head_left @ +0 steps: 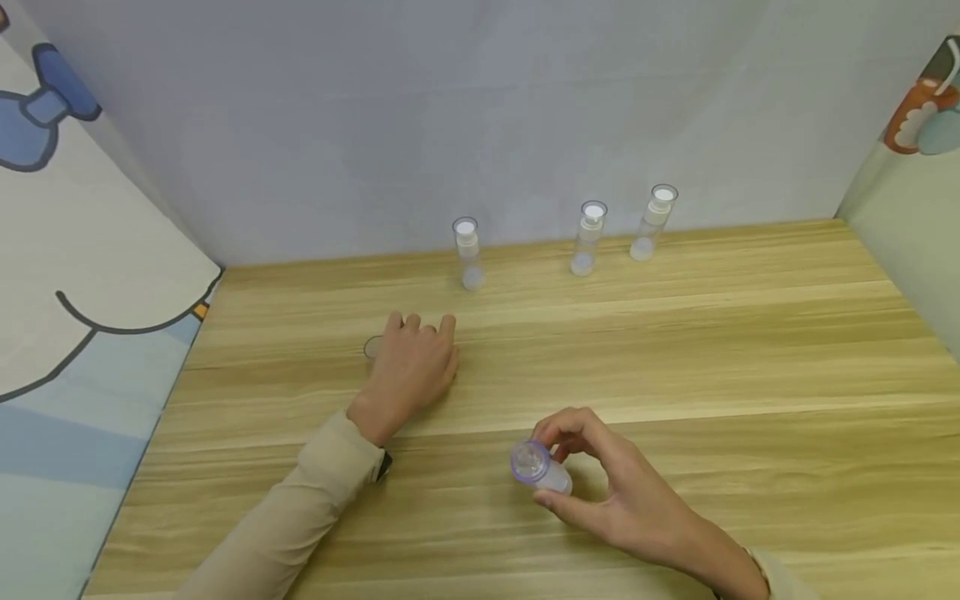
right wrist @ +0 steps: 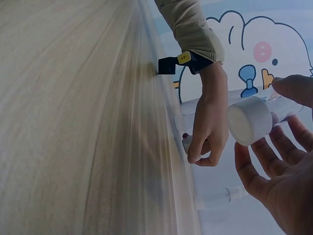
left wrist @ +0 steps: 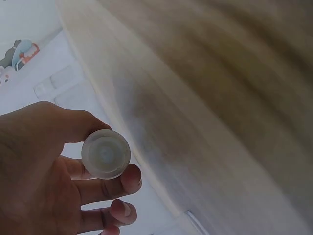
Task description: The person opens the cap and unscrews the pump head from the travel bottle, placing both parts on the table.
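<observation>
My right hand (head_left: 626,496) holds a small clear bottle (head_left: 553,477) between thumb and fingers, its round purplish-rimmed end tilted up toward the head camera. In the right wrist view the bottle's white base (right wrist: 250,120) faces the camera. Farther left, my left hand (head_left: 412,367) is low over the table, back of the hand up. It pinches a small round whitish bottle part (left wrist: 106,154) between thumb and fingers; the head view hides this part. Just left of that hand, the rim of a clear round thing (head_left: 372,347) shows, mostly covered by the hand.
Three clear pump bottles stand upright along the back of the wooden table (head_left: 712,350): a left one (head_left: 469,254), a middle one (head_left: 588,239) and a right one (head_left: 653,223). Behind them rises a pale cloth wall (head_left: 450,125). Cartoon-printed panels (head_left: 82,250) flank the table.
</observation>
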Demonstrator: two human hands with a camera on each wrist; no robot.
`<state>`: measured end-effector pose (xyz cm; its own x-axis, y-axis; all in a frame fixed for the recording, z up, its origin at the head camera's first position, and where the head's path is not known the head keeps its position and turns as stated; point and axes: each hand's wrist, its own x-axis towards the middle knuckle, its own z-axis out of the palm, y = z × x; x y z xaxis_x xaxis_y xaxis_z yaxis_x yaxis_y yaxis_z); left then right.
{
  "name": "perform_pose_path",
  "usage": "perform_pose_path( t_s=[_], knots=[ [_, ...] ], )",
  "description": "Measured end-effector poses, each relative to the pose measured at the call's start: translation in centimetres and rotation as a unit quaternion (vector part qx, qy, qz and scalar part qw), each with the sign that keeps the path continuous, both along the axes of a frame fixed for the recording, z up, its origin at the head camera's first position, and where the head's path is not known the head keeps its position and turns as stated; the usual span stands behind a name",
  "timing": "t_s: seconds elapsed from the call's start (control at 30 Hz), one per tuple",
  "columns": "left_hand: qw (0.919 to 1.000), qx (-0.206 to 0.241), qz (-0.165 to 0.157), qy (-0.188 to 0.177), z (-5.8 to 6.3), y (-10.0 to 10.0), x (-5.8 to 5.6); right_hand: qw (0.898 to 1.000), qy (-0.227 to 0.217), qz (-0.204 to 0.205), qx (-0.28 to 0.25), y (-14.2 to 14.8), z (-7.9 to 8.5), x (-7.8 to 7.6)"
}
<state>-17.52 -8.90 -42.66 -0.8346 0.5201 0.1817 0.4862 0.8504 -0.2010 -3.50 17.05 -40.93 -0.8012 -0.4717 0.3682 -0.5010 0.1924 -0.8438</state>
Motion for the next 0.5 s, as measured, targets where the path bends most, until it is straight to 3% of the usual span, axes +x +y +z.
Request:
perform_pose_path(
  t_s=[0.27, 0.5],
  knots=[
    [0.9999, -0.006, 0.005, -0.010, -0.28, 0.01, -0.14, 1.000, -0.021, -0.001, 0.009, -0.02, -0.06, 0.08],
    [0.9990, -0.026, 0.018, -0.031, -0.30, 0.04, -0.15, 1.000, -0.008, 0.007, 0.005, -0.02, -0.18, -0.01]
  ],
)
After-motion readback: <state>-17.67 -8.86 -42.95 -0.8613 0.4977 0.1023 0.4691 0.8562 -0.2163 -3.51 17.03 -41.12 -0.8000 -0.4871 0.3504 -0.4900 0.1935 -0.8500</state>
